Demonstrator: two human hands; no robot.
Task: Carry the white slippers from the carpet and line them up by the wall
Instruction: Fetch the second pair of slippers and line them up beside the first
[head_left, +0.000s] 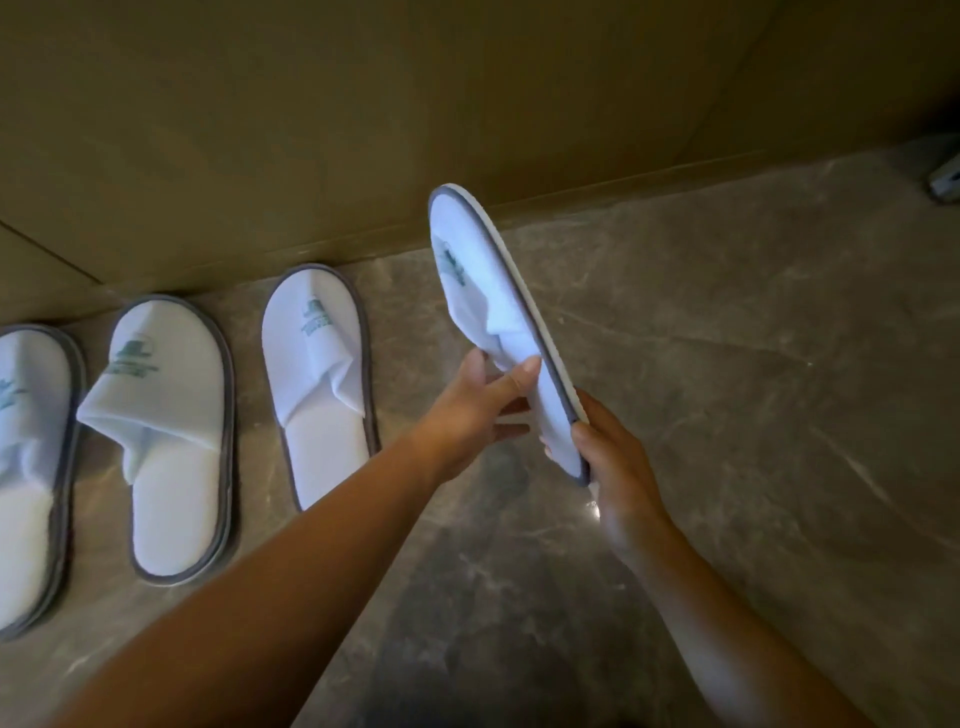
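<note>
A white slipper (480, 283) with grey trim and a green logo hangs tilted on its edge above the floor, toe toward the wall (467, 104). My left hand (478, 410) pinches its upper strap from the left. My right hand (618, 467) grips its heel edge from the right. Three matching slippers lie flat on the floor in a row, toes to the wall: one at the left edge (26, 467), one beside it (171, 441), and one nearer the held slipper (319, 384).
The floor is grey marbled stone (727, 389), bare to the right of the row. A tan wall with a low skirting runs across the back. A small grey metal object (945, 179) sits at the far right by the wall.
</note>
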